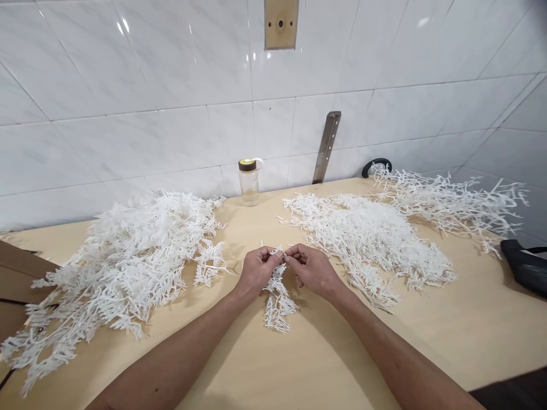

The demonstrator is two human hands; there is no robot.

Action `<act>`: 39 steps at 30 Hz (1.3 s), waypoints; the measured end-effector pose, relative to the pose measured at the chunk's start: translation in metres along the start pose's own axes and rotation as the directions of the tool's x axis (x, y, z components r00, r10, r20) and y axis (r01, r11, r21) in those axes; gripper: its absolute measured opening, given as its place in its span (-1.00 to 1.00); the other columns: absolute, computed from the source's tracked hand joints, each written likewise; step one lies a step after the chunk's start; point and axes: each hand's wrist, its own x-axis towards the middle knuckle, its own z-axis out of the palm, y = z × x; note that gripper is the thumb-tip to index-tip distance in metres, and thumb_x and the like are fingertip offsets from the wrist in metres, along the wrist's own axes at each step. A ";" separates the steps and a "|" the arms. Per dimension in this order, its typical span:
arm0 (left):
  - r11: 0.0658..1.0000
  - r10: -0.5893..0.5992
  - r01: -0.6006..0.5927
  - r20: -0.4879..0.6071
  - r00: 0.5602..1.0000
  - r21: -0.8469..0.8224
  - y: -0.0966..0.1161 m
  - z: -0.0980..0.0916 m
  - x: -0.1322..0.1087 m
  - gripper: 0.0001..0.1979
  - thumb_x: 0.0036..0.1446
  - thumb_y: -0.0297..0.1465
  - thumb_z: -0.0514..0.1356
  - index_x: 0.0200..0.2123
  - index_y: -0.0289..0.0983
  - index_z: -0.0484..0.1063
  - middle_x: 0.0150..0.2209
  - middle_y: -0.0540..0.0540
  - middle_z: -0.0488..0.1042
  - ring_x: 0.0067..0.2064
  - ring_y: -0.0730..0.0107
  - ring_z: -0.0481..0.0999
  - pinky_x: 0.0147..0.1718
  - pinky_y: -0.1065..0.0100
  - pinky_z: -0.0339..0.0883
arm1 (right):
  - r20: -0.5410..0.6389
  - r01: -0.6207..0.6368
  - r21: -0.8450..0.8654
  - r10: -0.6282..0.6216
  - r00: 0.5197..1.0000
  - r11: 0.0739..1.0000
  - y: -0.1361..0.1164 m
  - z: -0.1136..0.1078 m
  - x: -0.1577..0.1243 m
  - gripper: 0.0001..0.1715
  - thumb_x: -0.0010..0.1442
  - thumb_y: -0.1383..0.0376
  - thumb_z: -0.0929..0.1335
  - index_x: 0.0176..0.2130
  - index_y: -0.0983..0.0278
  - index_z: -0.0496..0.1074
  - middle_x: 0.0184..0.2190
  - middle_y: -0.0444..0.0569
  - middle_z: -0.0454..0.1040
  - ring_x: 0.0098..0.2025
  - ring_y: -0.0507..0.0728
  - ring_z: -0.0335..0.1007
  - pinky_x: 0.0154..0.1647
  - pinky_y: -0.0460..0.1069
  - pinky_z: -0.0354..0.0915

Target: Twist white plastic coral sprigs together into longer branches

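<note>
One left hand (260, 269) and one right hand (314, 270), bare and nearly touching, pinch the top of a white, branching, plastic-looking sprig (278, 308) trailing from them toward six o'clock, whose thin twigs could snap or tangle if either hand tugs unevenly.

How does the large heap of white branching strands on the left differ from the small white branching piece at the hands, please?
The large heap of white branching strands spreads widely; the small white branching piece is far smaller and narrow. The piece is pinched near its upper end by the bare left hand, while the heap lies untouched. Both are white, with thin, forked strands.
</note>
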 end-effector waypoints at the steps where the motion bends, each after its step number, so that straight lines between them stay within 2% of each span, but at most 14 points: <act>1: 1.000 -0.007 0.007 -0.001 1.000 -0.008 0.001 0.000 0.000 -0.70 -0.02 -0.18 0.30 -0.47 -0.34 0.47 -0.59 0.03 0.39 -0.58 0.54 0.27 -0.57 0.47 0.10 | -0.011 0.012 -0.023 -0.012 1.000 1.000 -0.001 0.000 0.000 -0.76 0.19 0.14 0.32 -0.26 0.25 0.48 -0.40 -0.10 0.54 -0.64 -0.01 0.33 -0.63 -0.10 0.28; 9: 0.999 -0.020 0.021 -0.021 1.000 0.040 0.000 0.000 0.002 -0.71 -0.06 -0.19 0.30 -0.50 -0.33 0.45 -0.62 0.04 0.36 -0.58 0.54 0.25 -0.58 0.47 0.09 | -0.106 0.108 -0.182 -0.128 0.986 0.977 -0.008 -0.001 -0.002 -0.76 0.20 0.20 0.30 -0.32 0.26 0.52 -0.44 -0.08 0.55 -0.46 0.07 0.43 -0.45 -0.07 0.31; 15: 0.994 -0.002 0.002 0.006 1.000 0.107 -0.009 -0.003 0.007 -0.68 -0.03 -0.15 0.27 -0.46 -0.34 0.48 -0.57 -0.01 0.42 -0.54 0.48 0.30 -0.55 0.45 0.13 | -0.104 0.128 -0.265 -0.160 0.982 0.956 -0.011 -0.001 -0.002 -0.80 0.20 0.28 0.30 -0.30 0.23 0.54 -0.41 -0.09 0.57 -0.39 0.08 0.44 -0.35 -0.04 0.29; 22: 0.911 0.130 -0.114 -0.015 0.991 0.397 -0.010 -0.004 0.007 -0.71 0.06 -0.18 0.18 -0.53 -0.29 0.39 -0.58 0.04 0.32 -0.49 0.46 0.27 -0.50 0.44 0.11 | -0.102 0.169 -0.368 -0.220 0.970 0.914 -0.007 0.001 -0.002 -0.81 0.22 0.31 0.29 -0.32 0.25 0.51 -0.40 -0.08 0.55 -0.37 0.09 0.42 -0.30 -0.02 0.26; 24: 0.890 0.147 -0.128 -0.011 0.989 0.437 -0.008 -0.003 0.005 -0.71 0.08 -0.20 0.15 -0.55 -0.28 0.36 -0.58 0.04 0.30 -0.49 0.46 0.26 -0.49 0.43 0.10 | -0.098 0.182 -0.375 -0.234 0.967 0.909 -0.007 0.002 -0.001 -0.81 0.23 0.33 0.28 -0.31 0.25 0.50 -0.39 -0.07 0.55 -0.35 0.09 0.42 -0.28 -0.02 0.26; 28: 0.888 0.149 -0.137 0.006 0.989 0.438 -0.006 -0.002 0.003 -0.72 0.09 -0.21 0.13 -0.54 -0.27 0.34 -0.58 0.04 0.27 -0.48 0.46 0.24 -0.49 0.43 0.07 | -0.064 0.192 -0.348 -0.227 0.972 0.918 -0.008 0.001 -0.002 -0.78 0.25 0.34 0.26 -0.27 0.24 0.51 -0.35 -0.06 0.57 -0.32 0.09 0.44 -0.27 -0.02 0.26; 33: 0.886 0.147 -0.141 0.021 0.989 0.442 -0.004 -0.002 0.003 -0.70 0.08 -0.20 0.14 -0.58 -0.26 0.28 -0.61 0.07 0.22 -0.52 0.47 0.18 -0.52 0.42 0.03 | -0.038 0.171 -0.376 -0.200 0.979 0.911 -0.009 0.000 -0.003 -0.76 0.25 0.35 0.25 -0.30 0.23 0.51 -0.40 -0.08 0.55 -0.36 0.09 0.41 -0.32 -0.02 0.23; 39: 0.864 0.090 -0.110 0.063 0.994 0.491 0.002 -0.002 0.004 -0.74 0.05 -0.27 0.11 -0.62 -0.24 0.24 -0.63 0.07 0.21 -0.53 0.46 0.17 -0.53 0.41 -0.01 | -0.019 0.196 -0.427 -0.225 0.974 0.883 -0.011 0.000 -0.005 -0.79 0.24 0.36 0.26 -0.30 0.26 0.49 -0.37 -0.06 0.53 -0.35 0.09 0.39 -0.31 -0.02 0.22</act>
